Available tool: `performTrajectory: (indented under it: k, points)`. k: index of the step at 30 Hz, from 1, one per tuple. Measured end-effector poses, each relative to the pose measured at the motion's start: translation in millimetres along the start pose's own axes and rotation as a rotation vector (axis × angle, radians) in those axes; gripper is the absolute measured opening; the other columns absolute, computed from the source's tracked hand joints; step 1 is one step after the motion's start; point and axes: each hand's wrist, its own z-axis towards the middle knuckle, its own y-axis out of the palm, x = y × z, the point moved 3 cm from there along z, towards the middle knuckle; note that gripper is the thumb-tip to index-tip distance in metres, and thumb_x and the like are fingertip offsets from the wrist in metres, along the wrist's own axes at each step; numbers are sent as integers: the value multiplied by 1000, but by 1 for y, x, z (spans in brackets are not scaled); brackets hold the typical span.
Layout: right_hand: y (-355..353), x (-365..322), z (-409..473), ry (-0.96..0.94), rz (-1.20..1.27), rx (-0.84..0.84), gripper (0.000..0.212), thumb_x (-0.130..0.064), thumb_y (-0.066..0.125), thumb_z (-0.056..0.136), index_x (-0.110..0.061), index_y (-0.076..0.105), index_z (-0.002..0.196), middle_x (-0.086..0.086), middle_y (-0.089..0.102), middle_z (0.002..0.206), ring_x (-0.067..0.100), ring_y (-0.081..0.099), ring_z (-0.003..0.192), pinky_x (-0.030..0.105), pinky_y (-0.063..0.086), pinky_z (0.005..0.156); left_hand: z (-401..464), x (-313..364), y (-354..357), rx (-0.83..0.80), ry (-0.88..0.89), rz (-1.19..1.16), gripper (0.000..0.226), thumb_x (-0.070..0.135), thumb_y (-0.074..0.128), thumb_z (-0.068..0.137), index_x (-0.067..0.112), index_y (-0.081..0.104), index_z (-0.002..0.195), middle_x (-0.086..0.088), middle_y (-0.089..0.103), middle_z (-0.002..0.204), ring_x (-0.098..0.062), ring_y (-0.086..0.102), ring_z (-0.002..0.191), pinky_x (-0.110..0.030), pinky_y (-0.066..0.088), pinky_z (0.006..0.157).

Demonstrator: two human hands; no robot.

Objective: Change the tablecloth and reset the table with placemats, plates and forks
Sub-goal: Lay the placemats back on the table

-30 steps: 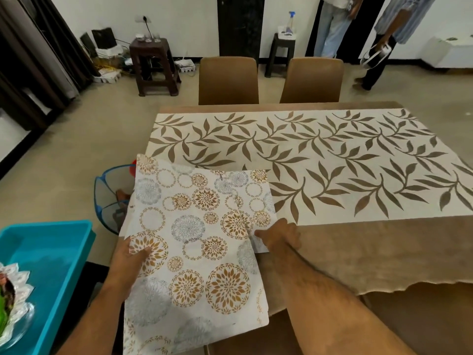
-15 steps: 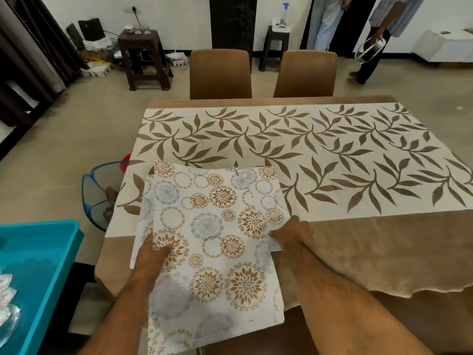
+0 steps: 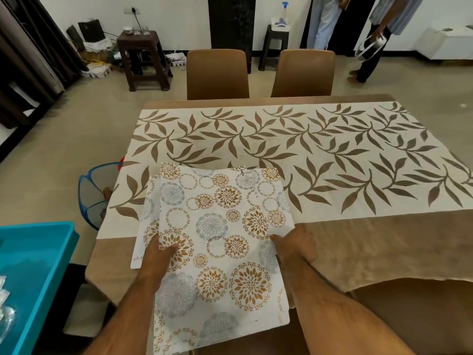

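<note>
At near-left table corner, a stack of placemats point(image 3: 217, 242) lies on the leaf-print tablecloth point(image 3: 320, 160) w/ its near end hanging past the edge: white, w/ gold & grey floral rings. Left hand point(image 3: 160, 257) pinches the top mat's left edge, thumb on top. Right hand point(image 3: 294, 245) holds the right edge; fingers hidden underneath. Lower mats mostly covered, count unclear.

Since a second ago the stack of placemats point(image 3: 217, 226) has come in over the worktop point(image 3: 358, 252): it then hung off the near left corner of the leaf-print tablecloth point(image 3: 307, 149), and now lies farther onto that cloth. The sheets have fanned apart, a lower one showing at the left. The left hand point(image 3: 158, 254) has shifted its grip up the left edge; the right hand point(image 3: 294, 247) has followed alongside.
</note>
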Motion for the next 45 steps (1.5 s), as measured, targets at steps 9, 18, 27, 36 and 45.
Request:
performTrajectory:
  k: [9,18,27,36,45]
  points:
    - [7,10,3,49,-1,100,92,-64,74,71,-15,36,140,13,50,134,33,52,122,47,44,97,6,1,-1,-27,2,16,45,4,61,93,11,49,136,-13,61,130,-30,60,114,-46,48,99]
    - [-5,-1,0,-200,112,41,67,-60,60,86,-6,51,125,13,58,122,30,56,111,37,48,88,-9,30,1,-67,36,-37,43,3,59,94,10,50,136,-11,62,126,-28,61,110,-41,49,94]
    - [-94,9,-53,-179,802,-263,18,-24,72,88,-7,70,94,1,73,87,11,67,73,17,49,57,-60,91,11,-192,177,-68,32,5,62,93,17,56,123,0,67,107,-20,64,98,-35,50,86]
    - [-253,120,-104,-274,1032,-93,17,-2,73,85,-11,65,97,0,69,88,12,66,77,21,53,64,-192,149,108,-341,390,-77,38,11,67,90,15,56,127,-6,69,107,-29,67,99,-53,53,92]
    - [-388,321,-118,-335,994,196,37,-7,72,84,-11,61,119,5,68,115,22,66,98,36,55,86,-376,146,273,-422,586,-137,42,2,64,90,7,53,130,-5,64,114,-22,63,99,-31,51,80]
